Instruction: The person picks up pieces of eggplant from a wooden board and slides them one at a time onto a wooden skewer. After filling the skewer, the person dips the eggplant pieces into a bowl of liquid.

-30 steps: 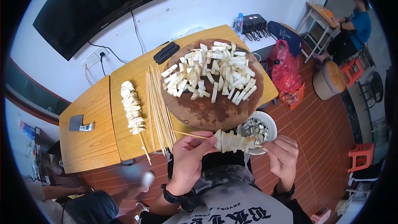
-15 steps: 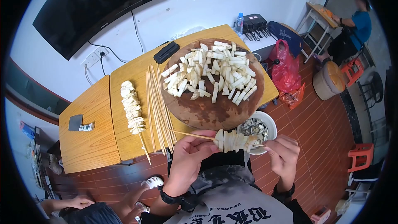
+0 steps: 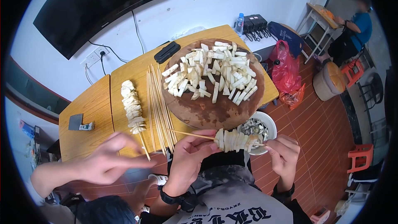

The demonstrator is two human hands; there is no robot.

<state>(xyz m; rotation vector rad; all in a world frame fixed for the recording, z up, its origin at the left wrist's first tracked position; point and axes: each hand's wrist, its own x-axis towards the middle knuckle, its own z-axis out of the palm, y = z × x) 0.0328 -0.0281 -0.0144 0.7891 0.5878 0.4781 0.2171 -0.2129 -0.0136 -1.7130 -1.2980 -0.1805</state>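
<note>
Between my hands lies a skewer of pale vegetable slices (image 3: 236, 140), roughly level above my lap. My left hand (image 3: 188, 157) is closed around it at the left of the slices, with bare stick poking out beyond. At the other end my right hand (image 3: 282, 151) pinches the stick's tip. On the round wooden board (image 3: 207, 114) ahead is a heap of pale cut vegetable sticks (image 3: 224, 70). Left of the board lie several bare bamboo skewers (image 3: 156, 108) and a filled skewer (image 3: 132, 107).
A white bucket (image 3: 271, 130) with scraps stands below the board's right edge. Another person's hand (image 3: 103, 157) reaches in from the lower left, near the filled skewer. A black case (image 3: 167, 52) lies behind the board; red plastic bags (image 3: 286, 66) are to the right.
Another person's arm has come up from the lower left toward the filled skewer on the table, its hand blurred. My hands and the skewer between them have barely moved.
</note>
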